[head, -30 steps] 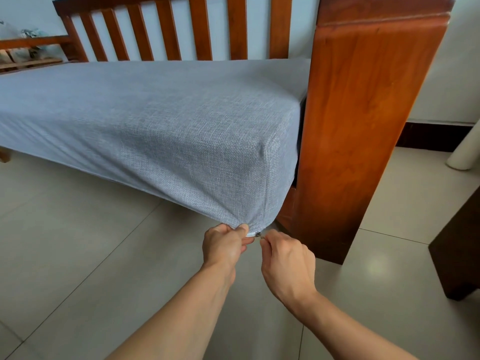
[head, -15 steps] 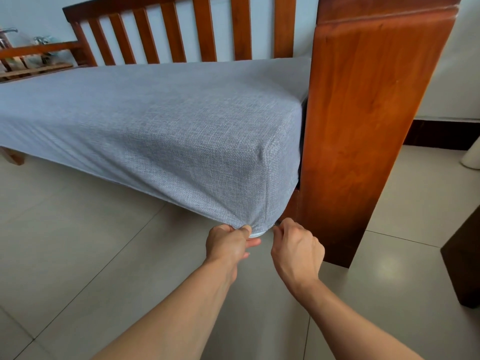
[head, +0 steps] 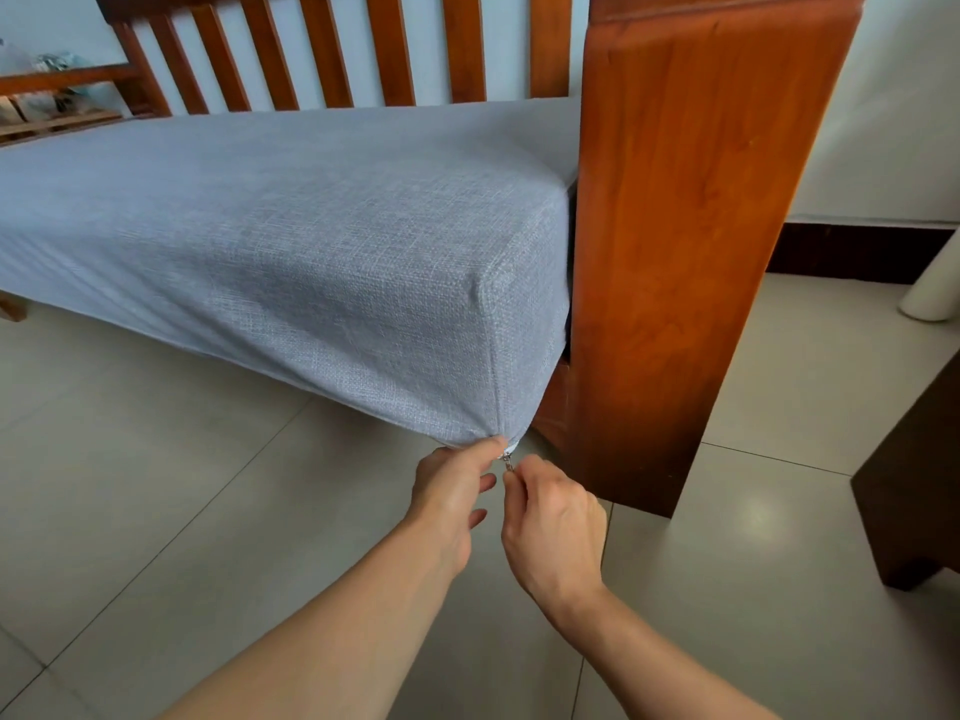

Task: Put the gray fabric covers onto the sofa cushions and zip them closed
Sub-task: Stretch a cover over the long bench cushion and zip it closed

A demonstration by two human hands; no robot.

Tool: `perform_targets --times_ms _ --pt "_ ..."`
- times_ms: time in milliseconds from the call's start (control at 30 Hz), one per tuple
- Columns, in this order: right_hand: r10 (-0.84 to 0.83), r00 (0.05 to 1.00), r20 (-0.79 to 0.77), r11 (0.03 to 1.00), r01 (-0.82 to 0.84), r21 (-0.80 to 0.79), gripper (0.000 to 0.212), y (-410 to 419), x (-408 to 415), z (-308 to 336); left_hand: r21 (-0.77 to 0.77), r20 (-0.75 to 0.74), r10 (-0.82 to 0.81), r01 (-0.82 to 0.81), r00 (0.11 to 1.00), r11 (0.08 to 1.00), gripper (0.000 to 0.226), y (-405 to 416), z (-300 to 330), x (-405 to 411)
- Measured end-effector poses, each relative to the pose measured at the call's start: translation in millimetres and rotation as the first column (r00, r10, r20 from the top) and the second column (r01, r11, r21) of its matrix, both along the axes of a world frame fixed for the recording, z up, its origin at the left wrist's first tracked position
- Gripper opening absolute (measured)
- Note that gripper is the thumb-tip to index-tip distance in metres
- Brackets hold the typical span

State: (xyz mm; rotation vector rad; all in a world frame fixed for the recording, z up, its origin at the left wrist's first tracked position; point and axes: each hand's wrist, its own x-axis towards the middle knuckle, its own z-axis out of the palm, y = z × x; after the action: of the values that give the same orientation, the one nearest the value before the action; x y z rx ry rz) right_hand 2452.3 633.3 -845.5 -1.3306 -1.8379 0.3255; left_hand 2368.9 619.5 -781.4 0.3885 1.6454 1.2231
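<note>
Fingers [head: 511, 472] pinching the zipper pull [head: 507, 462], left hand [head: 452, 491] gripping the gray cover [head: 291, 241] corner; we're basically at final zipping.

The gray cover [head: 291, 226] is stretched smooth over the cushion; its zipper pull [head: 508, 463] hangs at the corner between the hands.

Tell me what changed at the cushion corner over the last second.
The right hand went from beside the corner half a second ago to pinching the zipper pull below it. The left hand keeps pinching the gray cover at the corner. Cushion and wooden sofa frame stayed put.
</note>
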Motion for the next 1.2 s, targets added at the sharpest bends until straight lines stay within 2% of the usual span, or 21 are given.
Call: perform_targets --times_ms 100,267,433,533,600,733,900,1033,1100,1200 --pt "-0.007 1.0 -0.014 1.0 0.007 0.022 0.029 0 0 0 -0.029 -0.045 0.083 -0.084 0.996 0.996 0.012 6 1 6" --pt "-0.068 0.996 0.052 0.997 0.066 0.029 0.041 4 -1 0 -0.068 -0.082 0.271 -0.277 0.959 0.959 0.006 20 6 6" --pt "-0.142 0.986 0.093 0.989 0.145 -0.034 0.048 13 -3 2 -0.076 -0.197 0.321 -0.341 0.926 0.937 0.009 26 5 10" --pt "-0.17 0.982 0.077 0.984 0.174 -0.048 0.049 19 -6 5 -0.075 -0.247 0.314 -0.341 0.917 0.937 0.026 28 4 9" --pt "-0.2 0.978 0.05 0.977 0.203 -0.066 0.045 25 -7 6 -0.083 -0.271 0.296 -0.329 0.916 0.941 0.029 27 2 7" --pt "-0.22 0.973 0.072 0.953 0.23 -0.196 0.029 42 -7 9 -0.067 -0.282 0.255 -0.284 0.925 0.956 0.028 25 1 5" --pt "-0.25 0.967 0.055 0.945 0.256 -0.202 0.028 51 -6 12 -0.031 -0.324 0.11 -0.126 0.94 0.991 0.006 15 -5 -4" --pt "-0.261 0.965 0.029 0.931 0.259 -0.259 0.027 52 -11 12 -0.016 -0.32 0.111 -0.122 0.941 0.992 0.01 9 -3 -2" --pt "-0.263 0.965 0.014 0.926 0.257 -0.276 0.026 50 -13 12 0.026 -0.361 0.172 -0.175 0.917 0.984 0.016 7 2 2" --pt "-0.261 0.965 0.023 0.925 0.257 -0.282 0.024 48 -13 12 0.106 -0.606 0.184 -0.151 0.774 0.983 0.035 2 15 2"
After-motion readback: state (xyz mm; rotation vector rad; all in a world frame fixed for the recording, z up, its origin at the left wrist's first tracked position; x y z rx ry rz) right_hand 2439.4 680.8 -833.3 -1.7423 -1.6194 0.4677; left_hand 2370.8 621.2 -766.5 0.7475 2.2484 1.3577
